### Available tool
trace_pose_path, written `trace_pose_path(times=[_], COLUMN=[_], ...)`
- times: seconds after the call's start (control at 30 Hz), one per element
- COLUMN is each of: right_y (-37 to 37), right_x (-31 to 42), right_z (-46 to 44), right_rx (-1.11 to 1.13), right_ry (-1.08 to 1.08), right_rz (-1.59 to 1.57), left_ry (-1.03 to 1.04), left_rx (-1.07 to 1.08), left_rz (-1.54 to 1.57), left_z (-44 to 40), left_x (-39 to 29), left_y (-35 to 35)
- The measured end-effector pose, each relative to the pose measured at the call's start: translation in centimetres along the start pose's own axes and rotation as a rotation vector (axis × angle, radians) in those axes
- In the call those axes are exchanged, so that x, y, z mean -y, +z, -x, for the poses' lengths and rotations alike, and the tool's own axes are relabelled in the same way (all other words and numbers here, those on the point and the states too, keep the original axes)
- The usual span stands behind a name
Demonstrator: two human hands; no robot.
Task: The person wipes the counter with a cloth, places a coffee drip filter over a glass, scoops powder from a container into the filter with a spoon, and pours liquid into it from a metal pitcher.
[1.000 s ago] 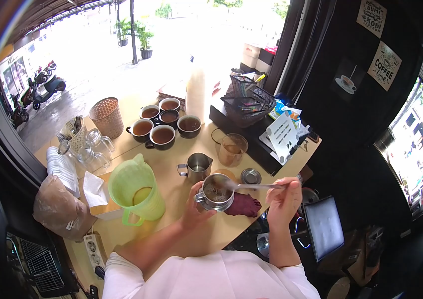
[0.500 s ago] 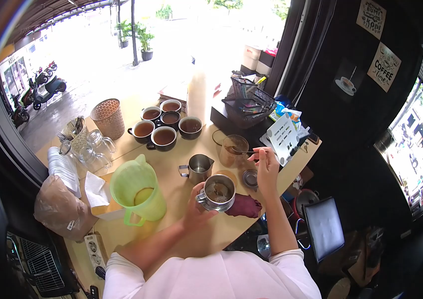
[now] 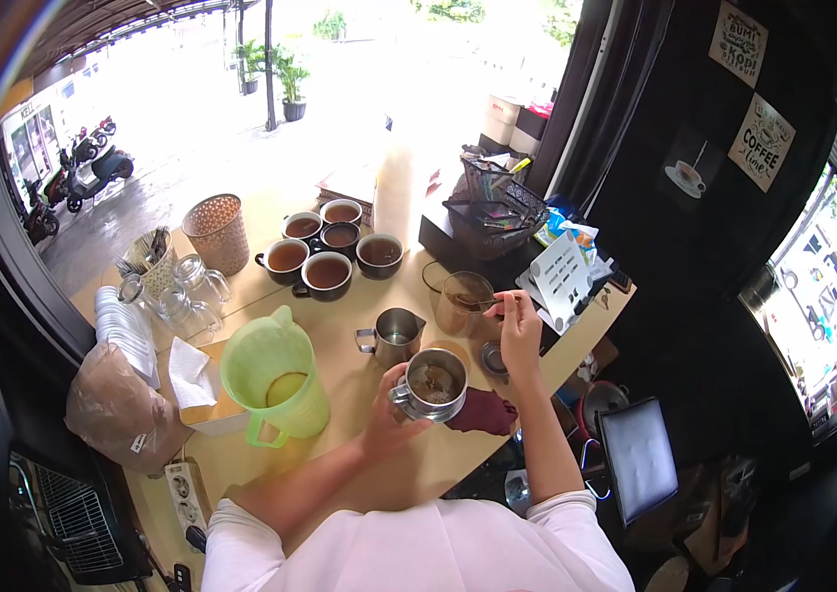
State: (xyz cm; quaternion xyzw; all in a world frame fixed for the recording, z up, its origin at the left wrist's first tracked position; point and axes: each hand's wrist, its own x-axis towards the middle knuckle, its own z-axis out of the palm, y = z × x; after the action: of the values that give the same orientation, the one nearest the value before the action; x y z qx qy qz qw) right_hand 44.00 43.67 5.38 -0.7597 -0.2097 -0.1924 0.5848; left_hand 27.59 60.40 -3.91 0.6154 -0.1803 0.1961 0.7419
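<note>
My left hand (image 3: 395, 422) is wrapped around a silver metal pot (image 3: 435, 386) with a side handle, held over the table. Brown stuff with lighter patches lies inside it; whether it is wet or dry I cannot tell. Between the fingers of my right hand (image 3: 518, 331) is a thin dark spoon (image 3: 486, 302), its far end inside a clear jar (image 3: 458, 314) with brown contents. A steel milk pitcher (image 3: 399, 335) stands just beyond the pot. By my right wrist are a dark red cloth (image 3: 482, 411) and a small round metal piece (image 3: 495, 357).
Several dark cups (image 3: 327, 275) of brown drink stand at the back. Left of me are a green plastic pitcher (image 3: 302, 388), glass mugs (image 3: 181, 303), a woven bin (image 3: 216, 237) and a power strip (image 3: 185, 498). A black basket (image 3: 500, 212) and a white sign (image 3: 558, 283) are at right.
My right hand has moved slightly left and down, bringing the spoon further into the jar. The left hand and pot stay nearly in place; the view shifts a little.
</note>
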Motion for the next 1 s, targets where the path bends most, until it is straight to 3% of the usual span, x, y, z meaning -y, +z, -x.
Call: trace_pose_path(times=[0.4,0.7,1.0], right_y=[0.0,-1.1,-3.1], right_x=[-0.5,1.1,5.6], right_z=[0.1,2.0,6.1], right_rx=[-0.053,0.015,-0.001], right_ry=[-0.038,-0.293,-0.413], right_rz=[0.054,0.226,0.083], left_ry=[-0.063,-0.065,-0.035], left_rx=[-0.009,-0.017,-0.012], left_rz=[0.135,0.116,0.091], left_z=[0.2,0.2,0.1], left_x=[0.1,-0.2,-0.3], left_y=[0.2,0.3,0.3])
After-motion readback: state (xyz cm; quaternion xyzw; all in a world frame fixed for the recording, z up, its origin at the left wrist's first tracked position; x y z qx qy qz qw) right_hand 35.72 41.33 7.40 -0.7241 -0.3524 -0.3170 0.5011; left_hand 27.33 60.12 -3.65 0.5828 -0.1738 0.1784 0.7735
